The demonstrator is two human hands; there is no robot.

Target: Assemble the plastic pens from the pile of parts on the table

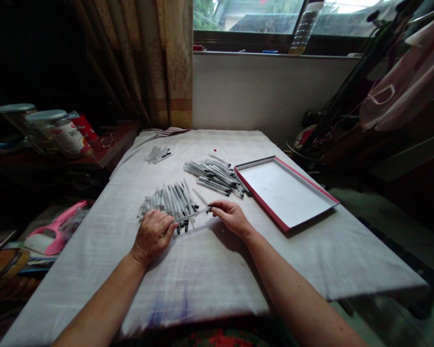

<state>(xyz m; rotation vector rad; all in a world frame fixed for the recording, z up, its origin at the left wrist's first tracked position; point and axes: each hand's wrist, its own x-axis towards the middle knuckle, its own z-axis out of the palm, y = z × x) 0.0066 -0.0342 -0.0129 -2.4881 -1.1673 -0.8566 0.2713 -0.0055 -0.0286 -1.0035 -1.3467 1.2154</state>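
A slim pen (192,215) with a translucent barrel stretches between my two hands, low above the cloth. My left hand (154,235) is closed around its left end. At its right end, the thumb and fingers of my right hand (228,216) pinch it; the exact tip is hidden by the fingers. Just behind my left hand spreads a pile of similar pens (168,198), with dark ends toward the right. Another thin stick-like piece (200,196) lies slanted near my right fingertips. Farther back sits a second pile of black-ended pens (215,176).
To the right lies a shallow red-edged box lid (285,193), white inside. Thin clear pieces with small black parts (157,154) lie at the back left. A tiny red bit (215,150) rests behind the pens. Jars (63,132) stand on a side table left of the white tablecloth (104,255).
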